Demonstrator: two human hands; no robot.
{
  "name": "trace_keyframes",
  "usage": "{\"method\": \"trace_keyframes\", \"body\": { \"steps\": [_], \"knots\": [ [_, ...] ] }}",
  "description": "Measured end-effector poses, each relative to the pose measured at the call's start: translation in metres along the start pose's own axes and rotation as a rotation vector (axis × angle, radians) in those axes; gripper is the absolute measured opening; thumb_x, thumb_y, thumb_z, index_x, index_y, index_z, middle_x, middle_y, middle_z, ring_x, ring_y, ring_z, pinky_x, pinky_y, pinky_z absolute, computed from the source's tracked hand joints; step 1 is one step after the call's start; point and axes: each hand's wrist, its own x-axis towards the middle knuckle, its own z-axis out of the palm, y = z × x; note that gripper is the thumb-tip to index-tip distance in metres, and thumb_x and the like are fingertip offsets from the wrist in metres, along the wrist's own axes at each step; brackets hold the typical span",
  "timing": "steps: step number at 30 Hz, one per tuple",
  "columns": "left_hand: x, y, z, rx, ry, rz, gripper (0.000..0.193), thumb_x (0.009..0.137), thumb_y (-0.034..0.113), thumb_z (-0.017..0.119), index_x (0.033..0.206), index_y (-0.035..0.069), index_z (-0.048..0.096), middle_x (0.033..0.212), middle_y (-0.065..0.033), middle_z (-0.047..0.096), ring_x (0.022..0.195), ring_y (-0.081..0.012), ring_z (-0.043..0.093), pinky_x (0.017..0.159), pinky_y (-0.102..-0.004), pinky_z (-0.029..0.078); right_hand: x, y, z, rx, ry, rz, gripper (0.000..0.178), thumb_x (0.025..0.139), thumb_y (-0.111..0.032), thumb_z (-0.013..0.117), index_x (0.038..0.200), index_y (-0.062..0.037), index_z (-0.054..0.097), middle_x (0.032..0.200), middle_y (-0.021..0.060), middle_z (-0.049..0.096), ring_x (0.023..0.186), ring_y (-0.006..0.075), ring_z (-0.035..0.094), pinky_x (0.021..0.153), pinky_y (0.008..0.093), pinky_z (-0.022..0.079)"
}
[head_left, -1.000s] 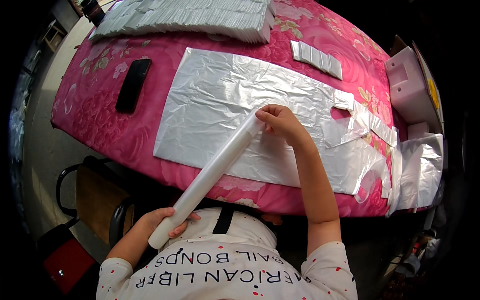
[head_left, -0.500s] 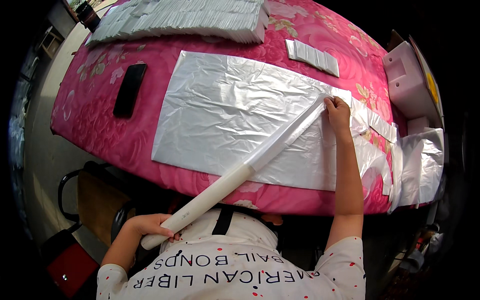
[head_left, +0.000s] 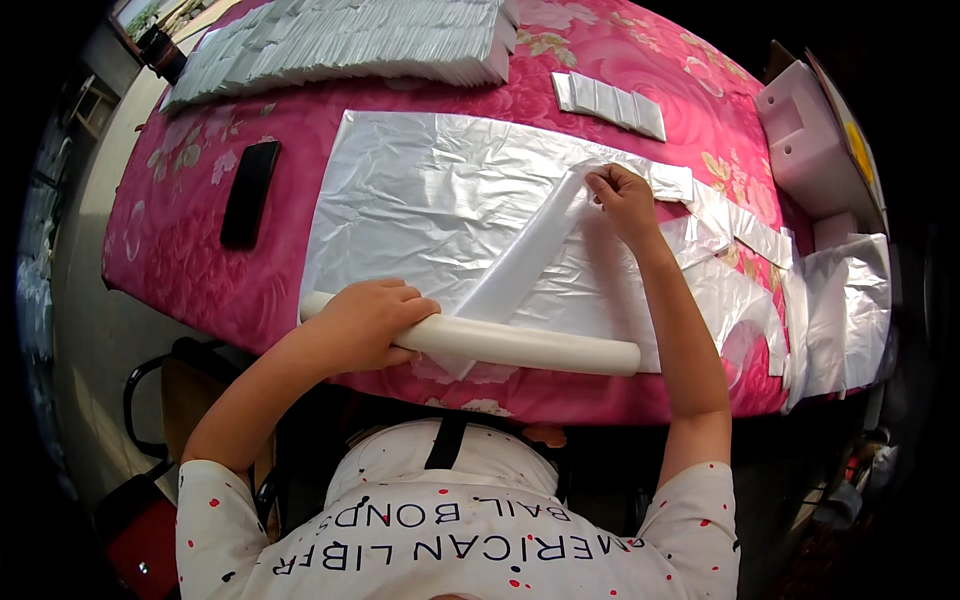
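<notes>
Gripping the white tube [head_left: 540,347] over the near edge of the silver bag [head_left: 400,190] is the left hand [head_left: 372,318]; the right hand [head_left: 622,198], farther up, pinches the plastic strip [head_left: 530,245] (it slants to the tube). Upside-down lettering [head_left: 462,551] crosses the shirt [head_left: 450,486].

Glare streaks the plastic sheet [head_left: 410,205], and the corners go black.

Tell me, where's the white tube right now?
In the head view, the white tube crosses the near edge of the flat silvery plastic bag just below the picture's centre, with the left hand gripping its left part.
</notes>
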Motion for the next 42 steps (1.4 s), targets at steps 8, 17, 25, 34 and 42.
{"method": "trace_keyframes", "body": {
  "steps": [8,17,25,34,42],
  "knots": [
    [0.026,-0.002,0.054,0.085,0.166,0.498,0.05,0.081,0.026,0.056,0.122,0.001,0.045,0.129,-0.0152,0.043,0.119,-0.028,0.043,0.101,-0.0402,0.033,0.013,-0.011,0.016,-0.049,-0.153,-0.02,0.017,0.084,-0.016,0.06,0.085,0.0012,0.062,0.065,0.0004,0.055,0.059,0.0065,0.045,0.057,0.0235,0.039],
    [0.011,0.021,0.093,0.262,0.054,0.335,0.081,0.083,0.057,0.04,0.132,-0.006,0.032,0.142,-0.0211,0.027,0.133,-0.0314,0.025,0.108,-0.0431,0.017,0.018,-0.001,0.02,-0.042,0.128,0.103,0.029,0.083,-0.017,0.058,0.106,0.0,0.059,0.1,0.0109,0.061,0.078,0.0175,0.059,0.07,0.0292,0.047],
    [0.002,0.053,0.123,0.27,0.148,0.172,0.078,0.078,0.052,0.052,0.131,-0.003,0.037,0.14,-0.0207,0.03,0.132,-0.0314,0.027,0.108,-0.044,0.018,-0.136,-0.064,0.048,-0.509,-0.279,-0.441,0.045,0.077,-0.012,0.065,0.121,-0.0088,0.054,0.112,0.0112,0.054,0.101,0.0273,0.052,0.088,0.0359,0.042],
    [0.001,0.049,0.114,0.143,0.068,0.292,0.08,0.079,0.049,0.054,0.136,-0.002,0.03,0.143,-0.0195,0.026,0.135,-0.0302,0.022,0.109,-0.0427,0.016,-0.119,-0.006,-0.038,-0.804,0.192,-0.188,0.048,0.076,-0.008,0.063,0.123,-0.0107,0.052,0.105,0.0088,0.057,0.093,0.0271,0.053,0.083,0.0357,0.043],
    [0.004,0.039,0.108,0.341,0.037,0.316,0.063,0.082,0.024,0.05,0.136,-0.002,0.029,0.143,-0.0157,0.028,0.135,-0.0257,0.024,0.109,-0.0407,0.018,-0.159,-0.044,-0.016,-0.551,-0.081,-0.314,0.049,0.071,-0.004,0.065,0.118,-0.0105,0.056,0.11,0.0077,0.058,0.1,0.0268,0.052,0.088,0.0383,0.041]
  ]
}}
